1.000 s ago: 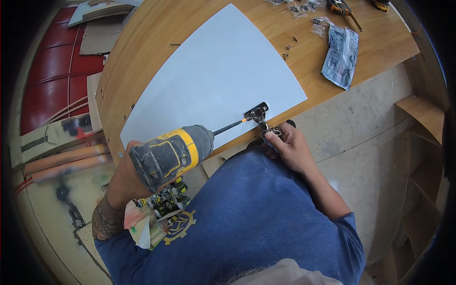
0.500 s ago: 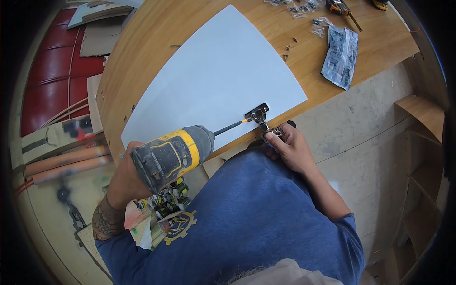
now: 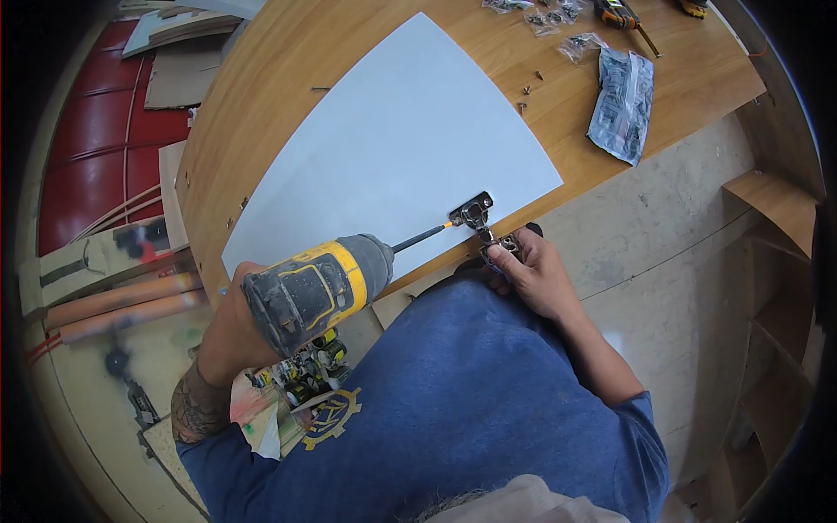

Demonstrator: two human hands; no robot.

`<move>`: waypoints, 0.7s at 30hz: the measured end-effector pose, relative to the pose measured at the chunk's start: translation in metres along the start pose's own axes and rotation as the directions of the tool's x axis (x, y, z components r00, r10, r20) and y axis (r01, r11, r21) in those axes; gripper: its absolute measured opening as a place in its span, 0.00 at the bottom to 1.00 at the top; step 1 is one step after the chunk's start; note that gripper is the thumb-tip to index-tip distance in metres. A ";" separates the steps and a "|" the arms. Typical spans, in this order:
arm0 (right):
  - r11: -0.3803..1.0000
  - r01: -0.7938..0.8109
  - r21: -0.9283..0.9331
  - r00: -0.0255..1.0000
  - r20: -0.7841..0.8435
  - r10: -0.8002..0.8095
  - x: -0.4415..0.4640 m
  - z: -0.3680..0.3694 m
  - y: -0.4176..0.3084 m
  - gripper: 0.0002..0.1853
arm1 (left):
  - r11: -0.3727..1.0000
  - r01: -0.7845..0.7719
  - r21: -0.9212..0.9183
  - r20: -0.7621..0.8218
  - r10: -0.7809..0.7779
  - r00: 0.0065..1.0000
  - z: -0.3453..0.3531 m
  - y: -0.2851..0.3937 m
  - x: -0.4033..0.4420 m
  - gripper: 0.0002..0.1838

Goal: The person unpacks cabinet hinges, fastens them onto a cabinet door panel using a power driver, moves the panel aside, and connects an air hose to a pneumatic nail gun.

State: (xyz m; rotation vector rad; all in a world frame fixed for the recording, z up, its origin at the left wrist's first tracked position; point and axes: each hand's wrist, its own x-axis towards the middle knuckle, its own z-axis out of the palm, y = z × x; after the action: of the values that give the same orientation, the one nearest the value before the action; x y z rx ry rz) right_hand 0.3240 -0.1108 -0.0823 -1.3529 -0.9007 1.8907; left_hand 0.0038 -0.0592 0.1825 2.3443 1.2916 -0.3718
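Observation:
A black and yellow power drill (image 3: 318, 288) is held in my left hand (image 3: 234, 327), whose fingers are mostly hidden behind the drill body. The drill's long bit (image 3: 423, 238) reaches to the left end of a metal hinge (image 3: 472, 212). That hinge lies at the near right edge of a white panel (image 3: 392, 148). My right hand (image 3: 526, 270) is closed on the hinge's arm, with the thumb on top, just beyond the panel's edge.
The panel rests on a wooden board (image 3: 697, 70). On it lie loose screws (image 3: 527, 90), a grey plastic packet (image 3: 622, 106), small clear bags (image 3: 580, 45) and an orange-black tool (image 3: 617, 14). Wooden shelving (image 3: 780, 331) stands at the right.
The view has shifted very slightly. Both hands, the drill and the hinge keep nearly the same places, with the bit still at the hinge's left end.

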 end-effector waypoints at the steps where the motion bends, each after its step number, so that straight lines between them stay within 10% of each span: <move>1: 1.000 0.000 0.000 1.000 -0.001 0.000 0.000 0.000 0.000 0.18 | 1.000 -0.001 -0.001 0.002 0.001 1.000 -0.001 0.000 0.000 0.20; 21: 1.000 -0.014 -0.021 1.000 0.000 0.014 -0.001 -0.001 -0.003 0.18 | 1.000 -0.007 0.004 0.015 0.007 1.000 -0.003 -0.002 0.003 0.21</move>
State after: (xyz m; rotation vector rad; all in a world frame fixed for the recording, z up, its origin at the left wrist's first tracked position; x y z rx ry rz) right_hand 0.3253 -0.1097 -0.0791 -1.3745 -0.9165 1.8970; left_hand 0.0040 -0.0541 0.1836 2.3443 1.2768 -0.3889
